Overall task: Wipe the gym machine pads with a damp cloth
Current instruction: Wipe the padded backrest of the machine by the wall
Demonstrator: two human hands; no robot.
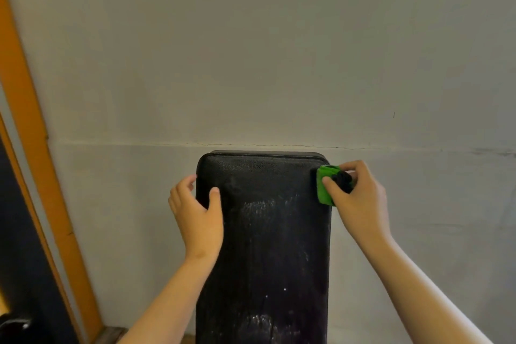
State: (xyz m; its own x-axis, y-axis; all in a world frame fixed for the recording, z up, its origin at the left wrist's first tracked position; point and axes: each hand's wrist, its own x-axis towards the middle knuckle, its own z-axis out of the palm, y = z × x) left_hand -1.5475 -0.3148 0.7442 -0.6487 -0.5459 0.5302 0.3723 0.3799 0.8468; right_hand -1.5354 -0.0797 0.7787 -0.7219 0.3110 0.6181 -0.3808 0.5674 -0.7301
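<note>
A long black padded bench pad (268, 246) runs from the bottom middle up toward the wall, with pale wet streaks on its surface. My left hand (199, 215) grips the pad's left edge near the top, thumb on the face and fingers curled round the side. My right hand (360, 198) pinches a folded green cloth (324, 186) with a dark patch against the pad's upper right edge.
A plain grey wall (279, 50) stands right behind the pad, with a thin horizontal crack just above it. An orange frame (30, 120) slants down the left side beside a dark panel (19, 246). A dark object (14, 327) sits at the bottom left corner.
</note>
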